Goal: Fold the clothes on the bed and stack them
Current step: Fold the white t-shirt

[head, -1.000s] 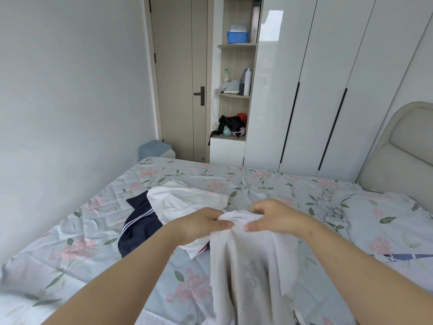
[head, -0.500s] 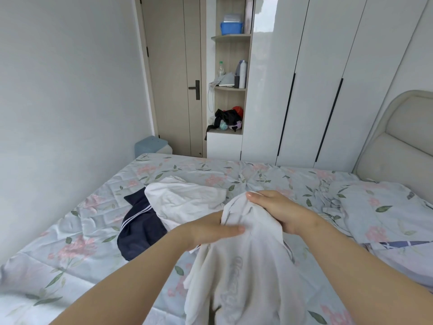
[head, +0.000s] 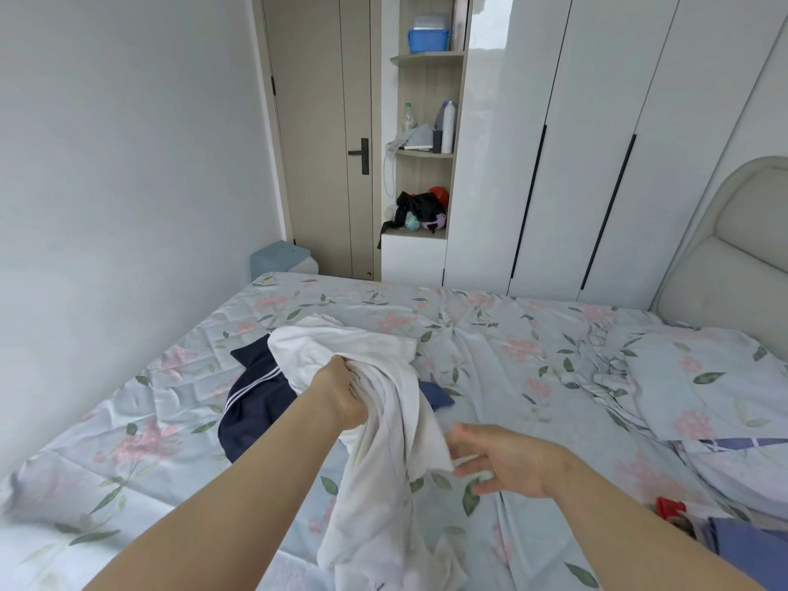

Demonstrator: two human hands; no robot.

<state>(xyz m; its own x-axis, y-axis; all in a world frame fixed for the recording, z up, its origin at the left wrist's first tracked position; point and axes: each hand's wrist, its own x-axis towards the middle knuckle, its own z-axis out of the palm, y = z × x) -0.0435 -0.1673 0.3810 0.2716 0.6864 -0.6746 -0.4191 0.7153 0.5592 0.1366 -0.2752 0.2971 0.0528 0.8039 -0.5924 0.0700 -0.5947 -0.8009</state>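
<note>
My left hand (head: 341, 394) grips a bunched white garment (head: 383, 471) near its top, and the cloth hangs down toward me above the bed (head: 490, 334). My right hand (head: 503, 458) is lower and to the right of it, fingers spread and relaxed, touching the garment's lower edge or just beside it; I cannot tell which. Behind the held cloth lies another crumpled white garment (head: 341, 343) on top of a navy piece with white stripes (head: 251, 403). A small blue cloth (head: 437, 396) peeks out to the right of the held garment.
A floral pillow (head: 699, 377) lies at the right by the padded headboard (head: 742, 249). Red and purple cloth (head: 725, 535) sits at the lower right edge. White wardrobe doors (head: 575, 142), a shelf niche (head: 426, 151) and a door (head: 324, 142) stand beyond the bed; a wall runs along the left.
My right hand let go of the garment's top and dropped down to the right, opening its fingers. My left hand now holds the garment alone and has lifted it slightly forward.
</note>
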